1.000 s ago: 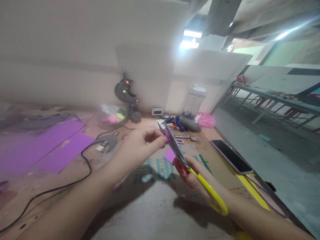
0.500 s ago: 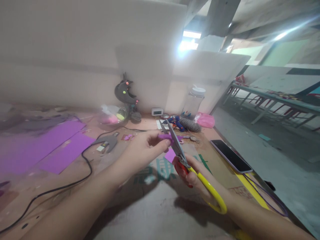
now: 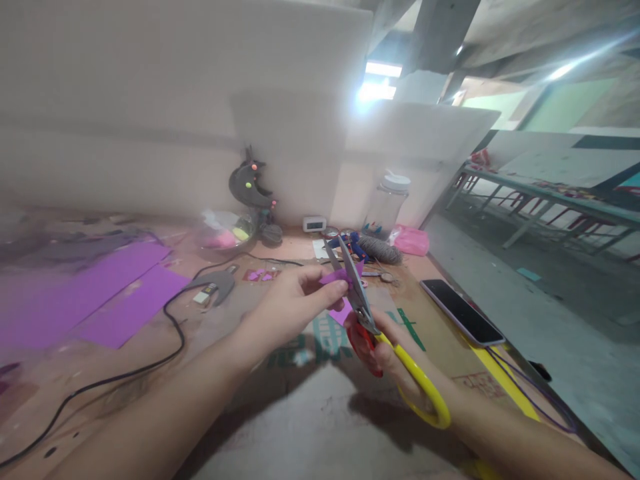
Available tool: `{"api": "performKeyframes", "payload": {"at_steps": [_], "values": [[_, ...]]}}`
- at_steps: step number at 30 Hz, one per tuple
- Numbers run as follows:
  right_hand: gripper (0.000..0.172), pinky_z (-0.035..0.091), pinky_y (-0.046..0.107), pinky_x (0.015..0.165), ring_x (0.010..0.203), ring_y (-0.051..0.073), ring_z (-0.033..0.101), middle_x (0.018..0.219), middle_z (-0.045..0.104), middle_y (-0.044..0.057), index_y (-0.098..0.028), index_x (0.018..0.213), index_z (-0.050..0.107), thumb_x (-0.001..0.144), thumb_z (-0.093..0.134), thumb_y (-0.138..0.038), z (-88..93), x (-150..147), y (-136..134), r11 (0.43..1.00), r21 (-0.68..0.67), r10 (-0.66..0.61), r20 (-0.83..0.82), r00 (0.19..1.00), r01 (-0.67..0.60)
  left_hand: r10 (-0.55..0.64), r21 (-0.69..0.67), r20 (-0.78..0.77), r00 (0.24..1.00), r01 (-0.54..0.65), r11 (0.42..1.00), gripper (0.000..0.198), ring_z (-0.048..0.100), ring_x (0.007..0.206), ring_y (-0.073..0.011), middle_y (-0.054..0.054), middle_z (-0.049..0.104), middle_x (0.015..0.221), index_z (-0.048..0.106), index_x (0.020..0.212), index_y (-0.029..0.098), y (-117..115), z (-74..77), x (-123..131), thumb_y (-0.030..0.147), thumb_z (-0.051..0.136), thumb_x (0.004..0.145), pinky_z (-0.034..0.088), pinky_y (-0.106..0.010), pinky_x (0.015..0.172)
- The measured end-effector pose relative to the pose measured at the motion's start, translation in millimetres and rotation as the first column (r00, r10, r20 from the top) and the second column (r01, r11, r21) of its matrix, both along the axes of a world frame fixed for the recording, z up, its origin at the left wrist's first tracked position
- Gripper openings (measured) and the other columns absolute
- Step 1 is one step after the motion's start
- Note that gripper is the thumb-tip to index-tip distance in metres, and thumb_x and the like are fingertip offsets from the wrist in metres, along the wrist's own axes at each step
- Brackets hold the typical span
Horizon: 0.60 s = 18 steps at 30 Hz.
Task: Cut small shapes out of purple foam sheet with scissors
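Between the thumb and fingers of my left hand (image 3: 300, 300) is a small piece of purple paper (image 3: 341, 276), held above the table. My right hand (image 3: 395, 360) grips a pair of scissors (image 3: 363, 307) with one yellow and one red handle. The blades are parted and point away from me, with the paper piece between them. Below, a flat pinkish-purple scrap (image 3: 341, 312) is partly covered by my hands. To the left lie larger purple sheets (image 3: 135, 300), and small cut purple shapes (image 3: 260, 275) rest beyond my left wrist.
A black cable (image 3: 175, 327) winds across the left side. At the back stand a bowl (image 3: 227, 233), a dark crescent-shaped ornament (image 3: 247, 187), a small digital clock (image 3: 315, 224) and a clear jar (image 3: 387, 207). Grey yarn (image 3: 381, 249) lies near a pink bag (image 3: 410, 240). A phone (image 3: 463, 312) is at the right edge.
My left hand has shifted slightly right and turned the purple paper between the blades, so a pointed end now shows beyond them. The scissors have moved slightly; both hands keep their hold.
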State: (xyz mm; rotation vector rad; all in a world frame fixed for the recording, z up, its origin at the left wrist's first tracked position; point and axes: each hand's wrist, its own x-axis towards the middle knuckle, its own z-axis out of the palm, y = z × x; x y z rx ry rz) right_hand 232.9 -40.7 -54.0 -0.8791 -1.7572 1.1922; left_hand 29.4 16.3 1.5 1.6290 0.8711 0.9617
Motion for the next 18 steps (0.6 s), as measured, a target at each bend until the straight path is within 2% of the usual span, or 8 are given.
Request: {"api": "performKeyframes", "payload": {"at_steps": [4, 9, 15, 18], "values": [[0.065, 0.039, 0.028, 0.059, 0.065, 0.016, 0.039, 0.078, 0.044, -0.001, -0.020, 0.127, 0.054, 0.090, 0.052, -0.073, -2.4, 0.0, -0.7, 0.999, -0.052, -0.003, -0.044, 0.999, 0.001, -0.011, -0.008, 0.005, 1.000, 0.011, 1.000, 0.026, 0.065, 0.072, -0.0144, 0.000, 0.069, 0.072, 0.069, 0.076, 0.017, 0.0, -3.6, 1.9, 0.038, 0.064, 0.089, 0.050, -0.023, 0.069], [0.062, 0.041, 0.029, 0.064, 0.069, 0.017, 0.041, 0.080, 0.047, 0.001, -0.020, 0.124, 0.056, 0.091, 0.051, -0.072, 0.0, 0.4, -1.3, 0.999, -0.030, -0.022, -0.027, 0.999, 0.021, -0.024, -0.016, 0.003, 1.000, 0.024, 1.000, 0.028, 0.065, 0.071, -0.0147, -0.001, 0.068, 0.070, 0.067, 0.073, 0.017, -0.3, -3.5, 2.0, 0.039, 0.063, 0.090, 0.051, -0.024, 0.069], [0.058, 0.031, 0.025, 0.052, 0.059, 0.013, 0.030, 0.074, 0.038, -0.003, -0.021, 0.116, 0.054, 0.091, 0.052, -0.073, 1.4, 0.2, 0.5, 0.997, -0.073, 0.033, -0.042, 0.999, -0.036, -0.037, -0.005, -0.024, 0.999, 0.037, 0.999, 0.028, 0.066, 0.075, -0.0149, -0.001, 0.070, 0.074, 0.067, 0.075, 0.017, -1.1, 0.1, -0.6, 0.039, 0.062, 0.091, 0.051, -0.024, 0.072], [0.054, 0.028, 0.024, 0.049, 0.057, 0.012, 0.029, 0.073, 0.036, -0.004, -0.022, 0.110, 0.054, 0.090, 0.053, -0.073, 5.8, -0.7, 1.1, 0.995, -0.077, 0.053, -0.059, 0.997, -0.058, -0.030, -0.007, -0.033, 0.999, 0.030, 1.000, 0.028, 0.067, 0.075, -0.0157, -0.002, 0.070, 0.074, 0.067, 0.073, 0.017, -1.7, 2.4, -1.3, 0.038, 0.062, 0.091, 0.052, -0.025, 0.072]]}}
